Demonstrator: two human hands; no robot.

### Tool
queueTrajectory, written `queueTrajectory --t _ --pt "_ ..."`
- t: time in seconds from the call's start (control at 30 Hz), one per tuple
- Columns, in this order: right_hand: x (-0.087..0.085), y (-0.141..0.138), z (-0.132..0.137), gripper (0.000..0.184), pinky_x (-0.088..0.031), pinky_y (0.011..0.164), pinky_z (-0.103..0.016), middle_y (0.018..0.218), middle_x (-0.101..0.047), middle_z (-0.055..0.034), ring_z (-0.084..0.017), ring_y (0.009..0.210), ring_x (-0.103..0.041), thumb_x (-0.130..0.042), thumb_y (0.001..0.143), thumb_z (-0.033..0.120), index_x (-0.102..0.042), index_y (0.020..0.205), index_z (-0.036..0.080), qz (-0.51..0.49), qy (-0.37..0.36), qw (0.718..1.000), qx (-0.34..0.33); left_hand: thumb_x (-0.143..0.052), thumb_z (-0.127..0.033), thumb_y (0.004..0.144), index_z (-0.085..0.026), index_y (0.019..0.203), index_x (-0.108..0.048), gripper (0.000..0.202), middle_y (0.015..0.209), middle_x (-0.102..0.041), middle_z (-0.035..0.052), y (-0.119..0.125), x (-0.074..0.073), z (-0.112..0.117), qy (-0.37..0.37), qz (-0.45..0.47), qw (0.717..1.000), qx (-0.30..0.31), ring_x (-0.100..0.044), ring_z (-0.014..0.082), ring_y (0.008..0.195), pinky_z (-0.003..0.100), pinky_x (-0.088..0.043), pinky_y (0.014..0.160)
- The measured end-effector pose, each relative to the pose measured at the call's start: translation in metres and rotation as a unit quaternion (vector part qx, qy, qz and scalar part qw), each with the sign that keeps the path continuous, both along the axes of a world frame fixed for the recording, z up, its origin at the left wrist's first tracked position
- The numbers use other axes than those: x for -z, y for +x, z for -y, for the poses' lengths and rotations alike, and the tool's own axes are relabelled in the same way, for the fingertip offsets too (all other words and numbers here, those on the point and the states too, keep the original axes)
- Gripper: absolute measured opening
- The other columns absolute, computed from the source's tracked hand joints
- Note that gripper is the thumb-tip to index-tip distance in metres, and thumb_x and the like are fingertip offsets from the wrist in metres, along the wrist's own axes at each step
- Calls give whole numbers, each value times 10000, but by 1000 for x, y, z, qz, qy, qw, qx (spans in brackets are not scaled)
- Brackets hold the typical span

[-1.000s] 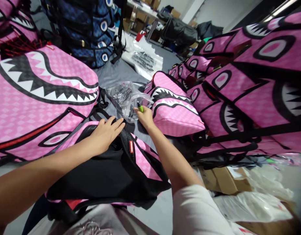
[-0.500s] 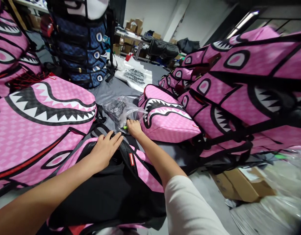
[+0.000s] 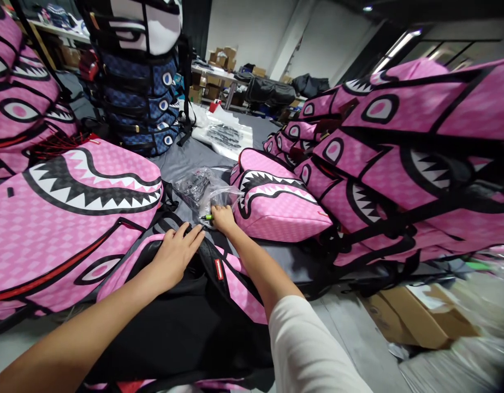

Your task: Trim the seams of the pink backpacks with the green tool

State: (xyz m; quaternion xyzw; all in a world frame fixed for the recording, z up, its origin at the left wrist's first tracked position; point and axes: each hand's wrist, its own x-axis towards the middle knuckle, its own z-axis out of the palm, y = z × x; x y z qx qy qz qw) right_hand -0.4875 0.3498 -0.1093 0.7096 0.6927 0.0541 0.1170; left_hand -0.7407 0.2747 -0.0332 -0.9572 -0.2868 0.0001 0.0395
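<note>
My left hand (image 3: 176,252) lies flat, fingers stretched out, on the top of a pink and black backpack (image 3: 202,311) that lies face down before me. My right hand (image 3: 224,218) is closed around a small green object (image 3: 207,217) whose tip sticks out to the left. It rests at the edge of a clear plastic bag (image 3: 200,188) holding dark small parts, just beyond the backpack.
Pink shark-mouth backpacks are stacked at the left (image 3: 67,218), beside my right hand (image 3: 276,202) and in a tall pile at the right (image 3: 399,164). Blue backpacks (image 3: 141,103) stand behind. Cardboard (image 3: 415,316) and plastic wrap lie on the floor at lower right.
My right hand, with the green object, has drawn back slightly from inside the plastic bag to its near edge. The left hand stays on the backpack. My head has lifted.
</note>
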Motion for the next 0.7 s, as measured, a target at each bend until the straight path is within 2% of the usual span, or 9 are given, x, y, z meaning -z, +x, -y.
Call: queueTrajectory --t 0.2,0.33,0.53,0.7 --pt "4 -10 5 449 -437 1043 -465 1311 -611 -155 -262 1154 -604 -601 977 427 -591 1289 105 1 3 1000 7 -690 -139 791 -190 1582 -325 872 1670 -305 113 2 1 2 -14 12 1000 -7 -332 365 1495 505 -430 1069" --pt "4 -9 4 418 -447 1051 -481 1321 -613 -128 -258 1173 -602 -600 981 422 -597 1285 135 -18 -3 1000 2 -668 -141 808 -186 1581 -327 846 1670 -305 115 2 -1 2 -27 9 1000 -11 -321 361 1504 503 -425 1076" --pt "4 -11 8 357 -497 1015 -479 1207 -661 -106 -239 1105 -641 -612 985 388 -623 1233 131 -68 15 997 37 -644 -118 812 -165 1577 -330 828 1669 -311 100 0 -4 5 -22 12 1000 -12 -334 364 1497 507 -439 1076" --pt "1 -10 14 254 -521 986 -456 1112 -697 -70 -215 1063 -660 -616 986 374 -676 1082 147 -151 43 985 72 -636 -91 805 -157 1572 -336 827 1663 -322 104 0 -6 6 -25 16 1000 -6 -337 367 1498 504 -445 1076"
